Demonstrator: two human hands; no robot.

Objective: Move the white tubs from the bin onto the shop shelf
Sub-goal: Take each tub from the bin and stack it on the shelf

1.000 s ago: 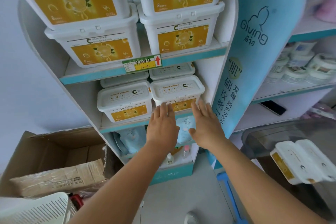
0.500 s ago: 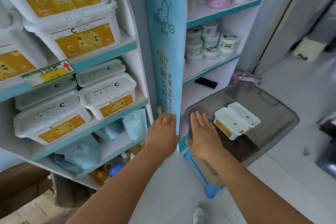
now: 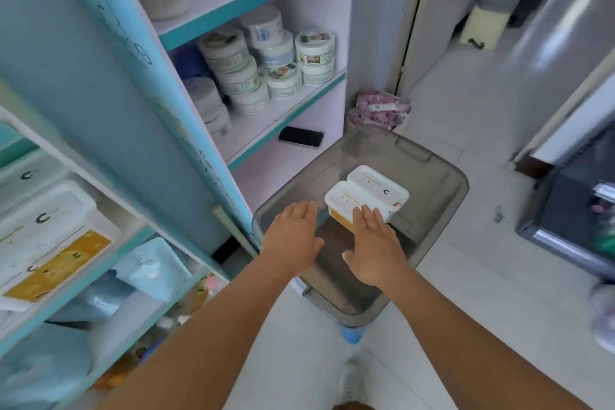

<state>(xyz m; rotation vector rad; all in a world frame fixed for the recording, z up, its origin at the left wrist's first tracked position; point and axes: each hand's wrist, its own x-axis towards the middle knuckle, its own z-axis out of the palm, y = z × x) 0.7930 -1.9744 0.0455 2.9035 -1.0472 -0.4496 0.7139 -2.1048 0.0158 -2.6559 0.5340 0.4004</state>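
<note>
— Where are the hands?
— Left hand and right hand are flat, fingers spread, holding nothing (over the grey bin).
— And the tubs?
— Two white tubs lie inside, long sides running near-left to far-right. Shelf far left, white floor.

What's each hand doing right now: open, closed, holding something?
Left hand: open, flat, empty, over the bin.
Right hand: open, empty, fingertips overlapping the nearer white tub; no grip.

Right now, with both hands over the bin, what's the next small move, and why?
Probably lower both open hands onto the nearer white rectangular tub in the grey translucent plastic bin: the left hand and right hand hold nothing, and two tubs remain there.
</note>
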